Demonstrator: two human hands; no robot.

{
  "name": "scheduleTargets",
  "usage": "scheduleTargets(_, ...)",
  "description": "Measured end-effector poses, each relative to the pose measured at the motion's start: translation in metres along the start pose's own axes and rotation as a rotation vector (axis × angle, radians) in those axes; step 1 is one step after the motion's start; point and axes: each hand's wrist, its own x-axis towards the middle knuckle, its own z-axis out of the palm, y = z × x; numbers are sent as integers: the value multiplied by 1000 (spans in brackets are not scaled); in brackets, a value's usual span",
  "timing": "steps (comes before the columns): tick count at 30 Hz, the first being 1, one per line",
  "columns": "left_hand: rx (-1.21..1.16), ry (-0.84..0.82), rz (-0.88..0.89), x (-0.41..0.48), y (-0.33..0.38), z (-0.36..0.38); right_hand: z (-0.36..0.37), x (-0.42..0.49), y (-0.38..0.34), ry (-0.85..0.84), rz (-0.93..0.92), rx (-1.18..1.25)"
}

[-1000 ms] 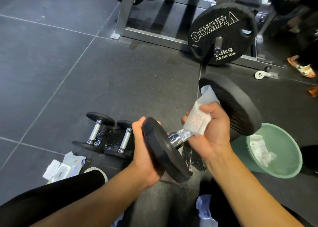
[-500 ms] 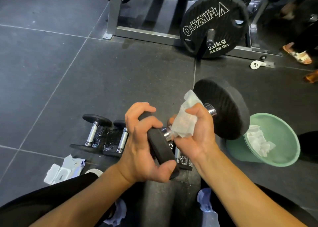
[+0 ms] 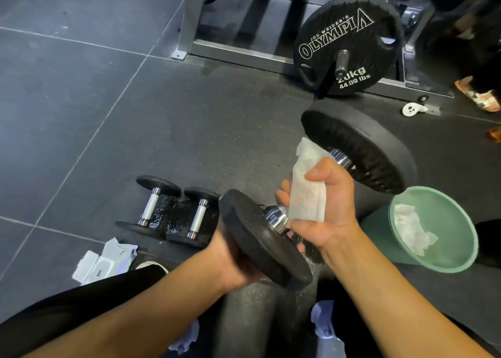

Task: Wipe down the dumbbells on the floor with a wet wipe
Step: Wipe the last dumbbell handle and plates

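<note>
Wiping under way, item by item.

- Large dumbbell (image 3: 257, 235): lifted off the floor (image 3: 81, 113), held between both hands, tilted with its far plate higher.
- Left hand (image 3: 233, 257): cups the near plate from underneath and carries the weight. Most of its fingers are hidden behind the plate.
- Right hand (image 3: 322, 208): curled round the chrome handle, thumb on top.
- Wet wipe (image 3: 306, 197): folded, pressed against the handle under the right hand, one corner sticking up towards the far plate.
- Two small dumbbells (image 3: 173, 211): side by side on the floor to the left, a wet patch between them. This suggests they are already wiped, though it cannot be confirmed.
- Green bin (image 3: 461, 249): at the right, holding crumpled used wipes (image 3: 409, 227).
- Wipe packet (image 3: 105, 260): on the floor by the left knee, flap open.

Progress, as judged: the handle of the large dumbbell is in hand. Whether its plates are done cannot be told. Setting it down and binning the wipe are left.
</note>
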Motion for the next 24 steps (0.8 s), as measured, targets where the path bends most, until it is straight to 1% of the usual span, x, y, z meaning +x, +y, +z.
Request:
scheduleTargets(2, -44, 53, 211, -4, 4, 6, 4, 0, -2, 26, 32, 1)
scheduleTargets(5, 190, 127, 586, -12, 8, 18, 7, 2, -1, 100, 28, 107)
scheduleTargets(6, 321, 130, 738, -16, 8, 20, 6, 3, -1, 127, 27, 135)
scheduleTargets(7, 520, 80, 905, -19, 8, 19, 4, 5, 1, 148, 31, 151)
scheduleTargets(8, 803, 2, 1066, -22, 8, 18, 2, 6, 1, 170, 34, 157)
scheduleTargets(10, 1393, -68, 1432, -21, 10, 6, -1, 7, 3, 202, 47, 151)
scheduleTargets(11, 1595, -102, 1601, -19, 13, 0, -3, 6, 4, 211, 58, 151)
scheduleTargets(12, 1724, -144, 1744, -18, 14, -2, -4, 5, 4, 211, 70, 149)
scheduleTargets(13, 1798, -170, 1861, -14, 14, -5, -5, 5, 5, 215, 79, 148)
scheduleTargets(15, 1831, -191, 2018, -10, 10, -4, -6, 3, 8, 224, 86, 147)
scheduleTargets(17, 1752, -172, 2044, -9, 8, -2, -7, 4, 10, 207, 86, 167)
scheduleTargets(18, 1689, -136, 1998, -11, 10, 2, -7, 4, 11, 195, 82, 181)
scheduleTargets(19, 1608, -87, 1904, -13, 13, 4, -6, 4, 12, 182, 69, 182)
scheduleTargets(20, 1497, -40, 1771, -14, 15, 6, -5, 4, 13, 177, 48, 170)
scheduleTargets(21, 1337, 6, 1591, -15, 18, 9, -5, 4, 14, 175, 29, 157)
scheduleTargets(22, 1108, 27, 1376, -19, 19, 13, -3, 2, 14, 158, 15, 146)
scheduleTargets(24, 548, 42, 935, -19, 23, 22, 1, -2, 13, 93, 3, 160)
